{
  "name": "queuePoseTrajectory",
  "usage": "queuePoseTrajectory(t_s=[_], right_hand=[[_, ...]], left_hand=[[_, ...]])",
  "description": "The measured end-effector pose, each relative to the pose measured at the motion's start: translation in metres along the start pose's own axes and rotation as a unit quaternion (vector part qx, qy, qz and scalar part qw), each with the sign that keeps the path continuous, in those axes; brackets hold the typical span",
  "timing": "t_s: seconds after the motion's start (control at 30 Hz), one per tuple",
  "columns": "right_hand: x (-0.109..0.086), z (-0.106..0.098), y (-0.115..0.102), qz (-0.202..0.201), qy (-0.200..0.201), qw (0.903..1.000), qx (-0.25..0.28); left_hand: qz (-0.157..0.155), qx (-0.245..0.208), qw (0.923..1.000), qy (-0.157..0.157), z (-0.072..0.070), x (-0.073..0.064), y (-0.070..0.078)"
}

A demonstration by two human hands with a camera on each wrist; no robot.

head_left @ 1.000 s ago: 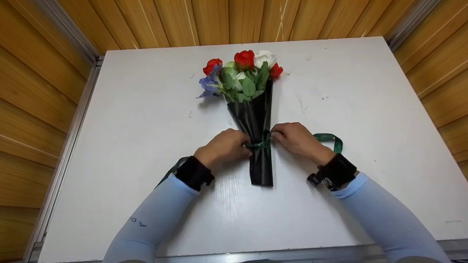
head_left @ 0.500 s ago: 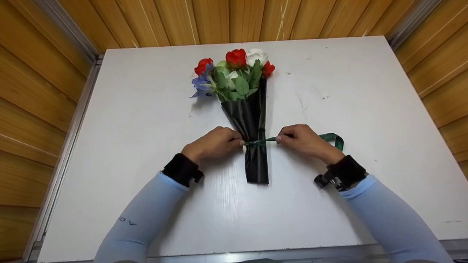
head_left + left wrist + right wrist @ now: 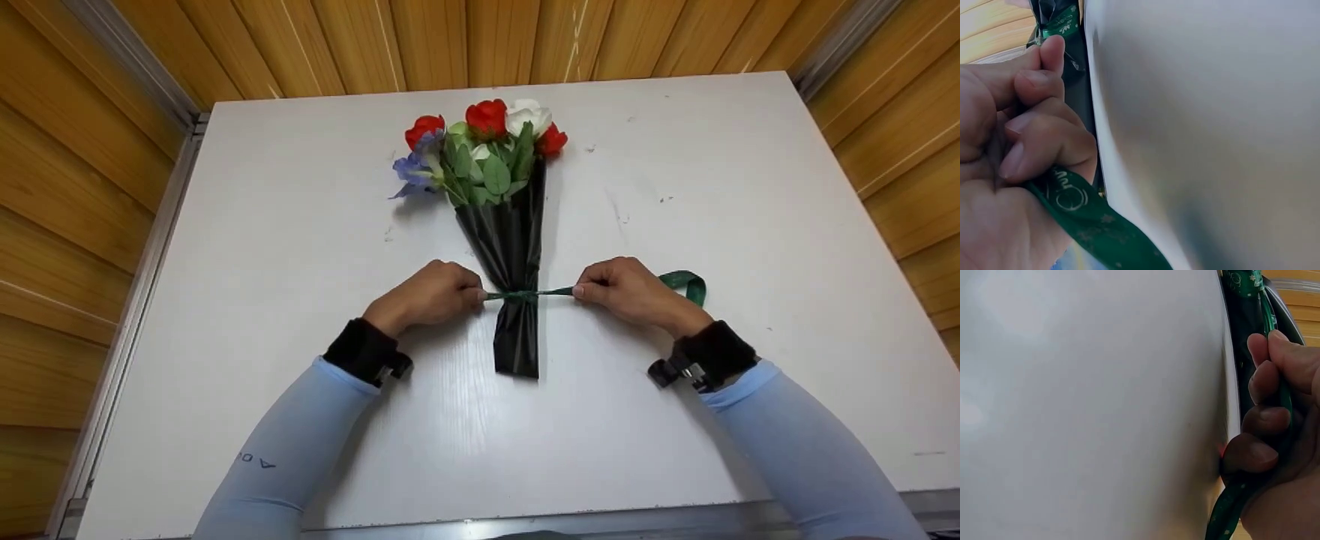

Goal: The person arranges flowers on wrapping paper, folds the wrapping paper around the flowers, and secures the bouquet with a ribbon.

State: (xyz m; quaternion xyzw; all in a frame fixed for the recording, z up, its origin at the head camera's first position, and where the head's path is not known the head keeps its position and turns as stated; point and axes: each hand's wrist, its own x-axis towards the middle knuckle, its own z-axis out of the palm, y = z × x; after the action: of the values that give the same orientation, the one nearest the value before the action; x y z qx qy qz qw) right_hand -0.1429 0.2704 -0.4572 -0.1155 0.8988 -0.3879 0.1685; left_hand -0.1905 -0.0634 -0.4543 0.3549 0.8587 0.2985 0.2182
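A bouquet of red, white and blue-violet flowers (image 3: 487, 150) lies on the table in black wrapping (image 3: 504, 236). Round the wrapping's narrow waist runs a green ribbon (image 3: 520, 295), drawn taut to both sides. To the left of the waist my left hand (image 3: 429, 296) pinches one ribbon end; in the left wrist view its curled fingers (image 3: 1053, 132) hold the printed ribbon (image 3: 1098, 225), whose tail hangs below. On the other side my right hand (image 3: 626, 292) pinches the other end between thumb and forefinger. Its tail loops out behind the right wrist.
The bouquet and both hands are over a white table (image 3: 300, 210). Wood-panelled walls (image 3: 435, 45) stand at the back and both sides, with metal framing (image 3: 142, 67) at the corners.
My hands have moved apart, drawing the ribbon tight and narrowing the wrapping at its waist. The bouquet has shifted a little to the left.
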Motion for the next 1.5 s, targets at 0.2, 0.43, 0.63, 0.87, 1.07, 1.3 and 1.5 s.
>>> queuePoseTrajectory(t_s=[0.2, 0.43, 0.63, 0.87, 1.07, 1.3, 1.5], right_hand=[[0.0, -0.001, 0.002, -0.004, 0.006, 0.9999, -0.012], [0.0, 0.0, 0.003, -0.005, 0.005, 0.9999, -0.013], [0.002, 0.0, 0.007, -0.002, 0.004, 0.9999, -0.016], [0.002, -0.001, 0.014, 0.01, 0.008, 0.9997, -0.022], [-0.006, -0.008, 0.019, 0.016, 0.008, 0.9988, -0.046], [-0.016, -0.018, 0.021, 0.028, 0.011, 0.9976, -0.063], [-0.017, -0.021, 0.022, 0.032, 0.032, 0.9952, -0.086]], left_hand=[[-0.007, 0.001, 1.0, 0.004, -0.001, -0.003, -0.001], [-0.001, -0.002, 1.0, 0.004, -0.001, -0.004, -0.002], [-0.03, -0.024, 0.9992, 0.012, 0.004, -0.004, -0.004], [-0.044, -0.057, 0.9968, 0.033, 0.011, -0.006, -0.003], [-0.095, -0.054, 0.9927, 0.051, 0.005, -0.019, -0.007], [-0.177, -0.048, 0.983, -0.002, -0.02, -0.042, -0.027], [-0.121, -0.126, 0.9831, -0.055, -0.038, -0.048, -0.03]])
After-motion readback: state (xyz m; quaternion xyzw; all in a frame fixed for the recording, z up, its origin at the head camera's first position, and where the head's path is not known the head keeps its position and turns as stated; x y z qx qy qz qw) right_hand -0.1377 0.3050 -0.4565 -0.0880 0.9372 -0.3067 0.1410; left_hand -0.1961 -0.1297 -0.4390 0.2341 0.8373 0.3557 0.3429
